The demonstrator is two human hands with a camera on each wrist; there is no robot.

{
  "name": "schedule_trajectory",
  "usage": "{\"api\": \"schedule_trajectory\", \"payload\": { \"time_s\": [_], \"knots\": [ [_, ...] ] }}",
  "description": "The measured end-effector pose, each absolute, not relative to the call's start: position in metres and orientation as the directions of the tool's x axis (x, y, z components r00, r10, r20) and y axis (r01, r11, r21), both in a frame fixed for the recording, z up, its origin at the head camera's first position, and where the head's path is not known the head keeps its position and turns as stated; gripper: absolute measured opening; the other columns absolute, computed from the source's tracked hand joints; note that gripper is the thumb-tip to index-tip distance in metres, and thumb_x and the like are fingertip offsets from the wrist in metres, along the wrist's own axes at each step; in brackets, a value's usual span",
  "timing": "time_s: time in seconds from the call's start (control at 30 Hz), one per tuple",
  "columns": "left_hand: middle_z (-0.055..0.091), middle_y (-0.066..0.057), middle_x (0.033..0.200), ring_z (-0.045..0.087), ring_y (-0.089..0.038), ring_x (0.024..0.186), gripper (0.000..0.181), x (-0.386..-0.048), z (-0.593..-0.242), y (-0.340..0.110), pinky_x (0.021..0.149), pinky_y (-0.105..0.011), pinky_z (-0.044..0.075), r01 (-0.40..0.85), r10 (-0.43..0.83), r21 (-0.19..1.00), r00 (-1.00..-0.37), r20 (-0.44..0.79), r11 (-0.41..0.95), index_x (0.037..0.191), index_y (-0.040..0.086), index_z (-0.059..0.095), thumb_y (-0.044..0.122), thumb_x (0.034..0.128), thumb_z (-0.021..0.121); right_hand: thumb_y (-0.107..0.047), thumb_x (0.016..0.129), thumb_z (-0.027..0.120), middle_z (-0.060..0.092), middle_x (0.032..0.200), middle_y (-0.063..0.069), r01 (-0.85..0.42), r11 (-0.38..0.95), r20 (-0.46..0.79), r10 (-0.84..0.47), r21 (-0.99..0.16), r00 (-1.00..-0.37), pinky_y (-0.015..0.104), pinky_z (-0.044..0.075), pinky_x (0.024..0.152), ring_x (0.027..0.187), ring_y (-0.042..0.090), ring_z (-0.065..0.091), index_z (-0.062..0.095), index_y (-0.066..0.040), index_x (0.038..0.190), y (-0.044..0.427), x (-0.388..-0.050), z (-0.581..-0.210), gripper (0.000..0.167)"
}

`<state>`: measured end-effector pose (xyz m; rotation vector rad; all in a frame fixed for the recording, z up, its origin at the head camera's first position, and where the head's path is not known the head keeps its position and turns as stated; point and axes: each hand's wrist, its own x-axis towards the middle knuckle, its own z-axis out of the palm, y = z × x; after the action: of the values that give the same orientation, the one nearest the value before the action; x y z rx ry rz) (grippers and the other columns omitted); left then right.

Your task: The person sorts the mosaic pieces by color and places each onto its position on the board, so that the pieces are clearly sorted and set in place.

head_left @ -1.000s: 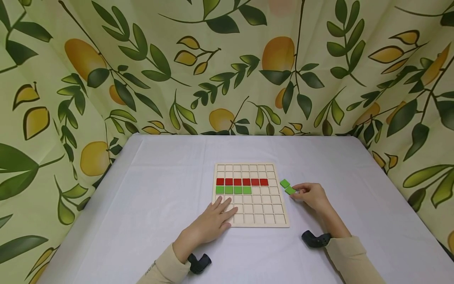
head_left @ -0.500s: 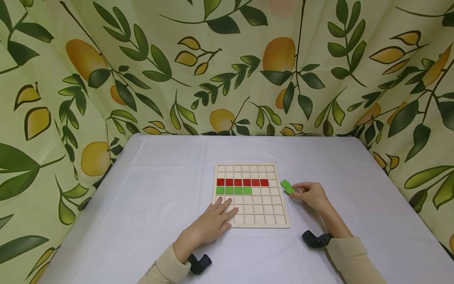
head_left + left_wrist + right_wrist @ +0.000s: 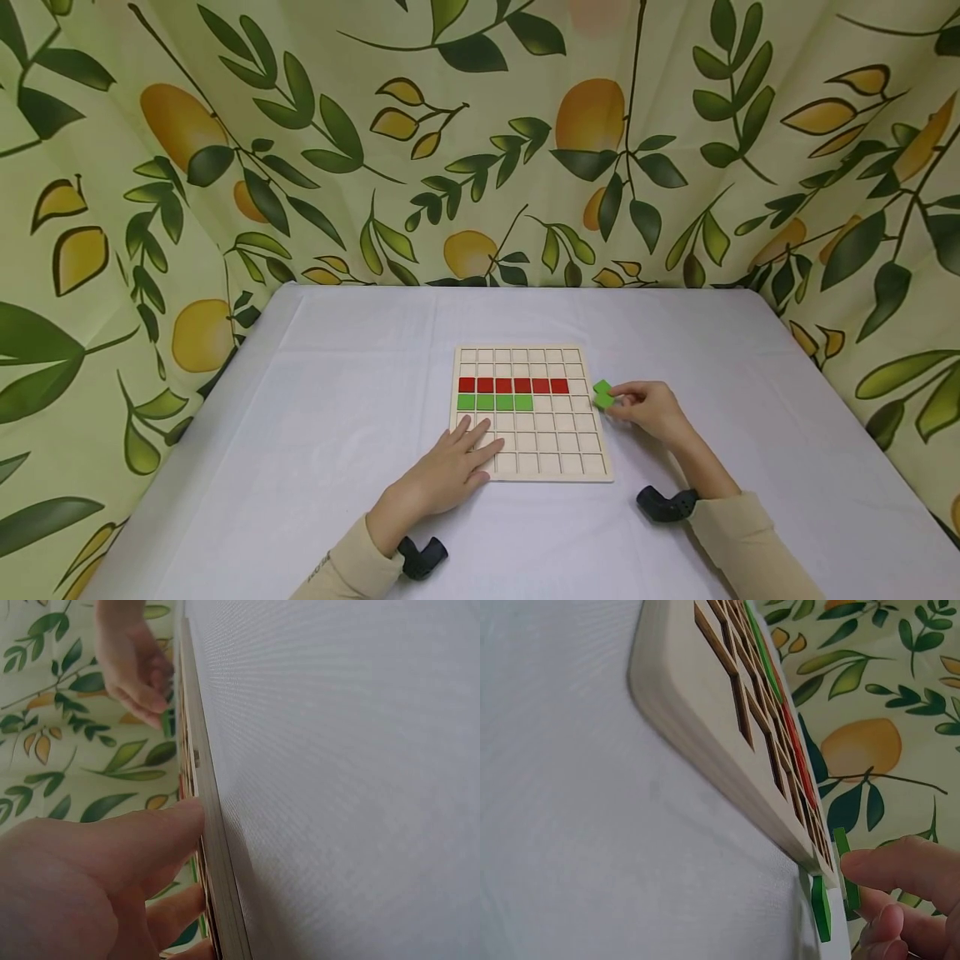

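A pale wooden grid board (image 3: 551, 462) lies on the white table, with a row of red tiles (image 3: 503, 386) and a shorter row of green tiles (image 3: 495, 402) in its cells. My left hand (image 3: 442, 473) rests, fingers spread, on the board's near left corner; in the left wrist view the thumb (image 3: 161, 832) lies against the edge. Just right of the board, my right hand (image 3: 654, 411) pinches a green tile (image 3: 603, 402) between thumb and fingers. Another green tile (image 3: 602, 387) lies close behind it, on the table (image 3: 630, 825) beside the board.
White cloth (image 3: 337, 375) covers the table around the board. A curtain (image 3: 480, 167) printed with leaves and fruit hangs behind and along both sides. Each wrist bears a black device (image 3: 667, 505).
My right hand has moved slightly left and away from me, bringing the pinched green tile nearer to the board. My left hand stays in place.
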<state>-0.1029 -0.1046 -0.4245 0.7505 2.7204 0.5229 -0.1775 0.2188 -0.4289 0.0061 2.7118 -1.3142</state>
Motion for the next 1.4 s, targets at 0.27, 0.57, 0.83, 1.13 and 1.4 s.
{"api": "schedule_trajectory", "payload": {
  "time_s": [0.27,0.57,0.83,1.13,1.4],
  "knots": [
    [0.029,-0.009,0.160,0.021,-0.038,0.150,0.045,-0.103,-0.424,-0.104,0.119,-0.056,0.027,0.444,0.538,0.403,-0.828,-0.157,0.800,0.145,0.019,0.046,0.025,0.1000,0.049,-0.004,0.079,0.073,0.050,0.065,-0.005,0.028,0.601,-0.098,-0.084,-0.799,-0.992,0.017,0.034,0.048,0.057,0.002,0.041,0.066,0.013,0.106,0.213,-0.180,-0.427,0.033],
    [0.030,-0.009,0.160,0.023,-0.038,0.149,0.045,-0.104,-0.424,-0.104,0.119,-0.057,0.027,0.449,0.540,0.394,-0.828,-0.154,0.802,0.144,0.020,0.046,0.024,0.0997,0.049,-0.003,0.079,0.072,0.051,0.065,-0.004,0.005,0.585,-0.090,-0.117,-0.811,-0.989,0.017,0.035,0.048,0.056,0.002,0.041,0.066,0.012,0.108,0.207,-0.181,-0.426,0.034],
    [0.029,-0.009,0.160,0.021,-0.038,0.150,0.045,-0.103,-0.424,-0.104,0.119,-0.057,0.027,0.442,0.535,0.394,-0.828,-0.165,0.806,0.145,0.020,0.045,0.025,0.1001,0.049,-0.002,0.078,0.072,0.051,0.065,-0.003,-0.016,0.581,-0.071,-0.127,-0.814,-0.989,0.016,0.035,0.049,0.058,0.002,0.042,0.066,0.012,0.107,0.202,-0.181,-0.426,0.033],
    [0.029,-0.008,0.161,0.021,-0.037,0.150,0.046,-0.103,-0.424,-0.103,0.119,-0.056,0.027,0.444,0.534,0.384,-0.829,-0.168,0.810,0.145,0.021,0.045,0.026,0.0999,0.049,-0.004,0.077,0.073,0.052,0.066,-0.002,-0.026,0.577,-0.066,-0.139,-0.816,-0.988,0.017,0.035,0.049,0.060,0.003,0.042,0.068,0.011,0.106,0.194,-0.183,-0.427,0.032],
    [0.029,-0.008,0.161,0.021,-0.036,0.151,0.046,-0.103,-0.425,-0.104,0.119,-0.056,0.027,0.446,0.536,0.383,-0.827,-0.170,0.809,0.146,0.021,0.044,0.026,0.1000,0.049,-0.004,0.077,0.073,0.051,0.067,-0.004,-0.025,0.571,-0.070,-0.144,-0.821,-0.987,0.017,0.035,0.050,0.061,0.004,0.043,0.068,0.010,0.107,0.190,-0.184,-0.428,0.033]
  ]
}}
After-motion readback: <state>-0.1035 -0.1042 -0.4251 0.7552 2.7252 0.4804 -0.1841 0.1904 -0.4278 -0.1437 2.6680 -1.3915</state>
